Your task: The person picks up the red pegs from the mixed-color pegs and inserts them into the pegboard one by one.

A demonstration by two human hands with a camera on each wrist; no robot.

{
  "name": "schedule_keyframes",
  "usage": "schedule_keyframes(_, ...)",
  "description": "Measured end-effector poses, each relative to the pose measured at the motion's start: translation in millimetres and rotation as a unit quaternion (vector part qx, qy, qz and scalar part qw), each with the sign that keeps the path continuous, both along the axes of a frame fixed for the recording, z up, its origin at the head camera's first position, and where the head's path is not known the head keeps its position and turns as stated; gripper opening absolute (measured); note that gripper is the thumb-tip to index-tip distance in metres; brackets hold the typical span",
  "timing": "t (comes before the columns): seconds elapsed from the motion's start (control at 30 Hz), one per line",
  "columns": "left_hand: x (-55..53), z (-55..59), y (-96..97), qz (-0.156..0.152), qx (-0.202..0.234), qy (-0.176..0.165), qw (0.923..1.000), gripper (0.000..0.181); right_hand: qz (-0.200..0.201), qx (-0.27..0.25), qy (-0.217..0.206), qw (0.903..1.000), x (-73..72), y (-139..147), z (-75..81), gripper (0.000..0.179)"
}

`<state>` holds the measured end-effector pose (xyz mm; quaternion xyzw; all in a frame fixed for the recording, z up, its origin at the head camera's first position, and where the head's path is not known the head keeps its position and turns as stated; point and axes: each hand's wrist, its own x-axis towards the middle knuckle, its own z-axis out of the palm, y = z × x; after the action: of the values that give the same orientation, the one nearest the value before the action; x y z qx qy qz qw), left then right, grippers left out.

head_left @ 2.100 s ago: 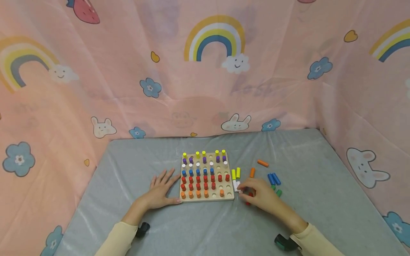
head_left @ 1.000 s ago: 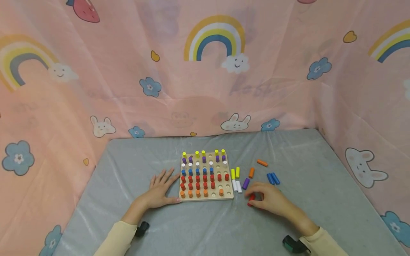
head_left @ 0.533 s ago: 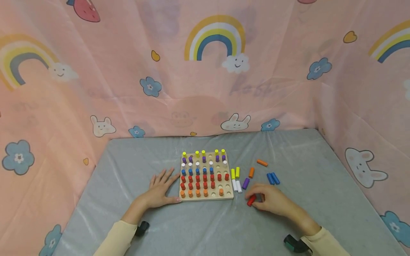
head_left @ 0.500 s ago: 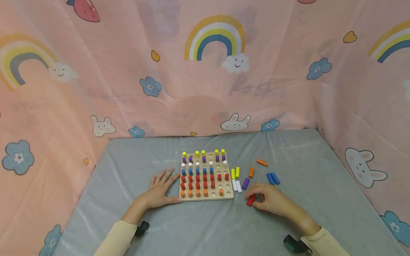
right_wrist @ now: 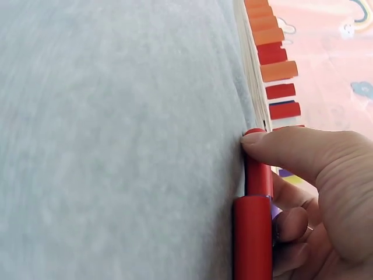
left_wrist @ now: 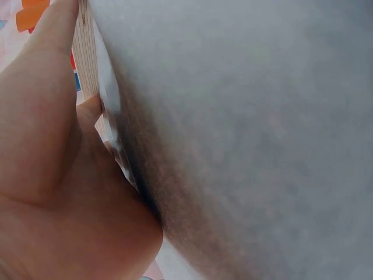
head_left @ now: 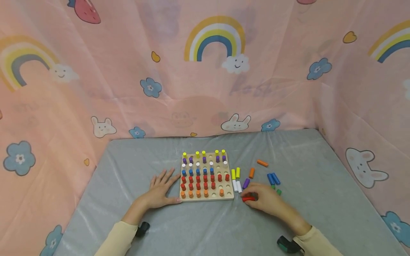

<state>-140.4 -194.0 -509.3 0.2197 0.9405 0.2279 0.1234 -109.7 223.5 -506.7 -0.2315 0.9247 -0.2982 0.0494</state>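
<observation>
A wooden pegboard stands on the grey cloth, with coloured pegs upright in rows and some bare holes. My left hand lies with fingers spread along its left edge, thumb at the near corner; the left wrist view shows this hand against the wooden side. Right of the board, my right hand pinches a red peg between thumb and fingers, low at the cloth. Another red peg lies end to end with it in the right wrist view. In the head view the fingers partly cover the red pegs.
Loose pegs lie right of the board: yellow pegs, white pegs, a purple peg, orange pegs, blue pegs and green pegs. A pink printed curtain hangs behind the table.
My right hand left the area by the white and purple pegs, went to the red pegs, then shifted left, turning them from slanted to nearly level. Green pegs show again. The left hand has stayed still.
</observation>
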Motion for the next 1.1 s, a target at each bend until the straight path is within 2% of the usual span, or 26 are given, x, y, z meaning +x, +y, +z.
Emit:
schedule_keyframes(0.5, -0.2, 3.2, 3.0, 0.004, -0.03, -0.01, 0.9995, 0.092, -0.022, 0.008, 0.003, 0.9997, -2.2, -7.2, 0.5, 0.021)
schedule_keyframes(0.9, 0.4, 3.2, 2.7, 0.004, -0.031, -0.011, 0.9995, 0.092, -0.012, -0.032, 0.03, 0.999, -10.6, -15.9, 7.9, 0.018)
schedule_keyframes(1.1, 0.3, 3.9, 3.2, 0.006, -0.027, -0.011, 0.9996, 0.092, -0.024, -0.045, 0.039, 0.9979, -14.6, -23.0, 10.7, 0.021)
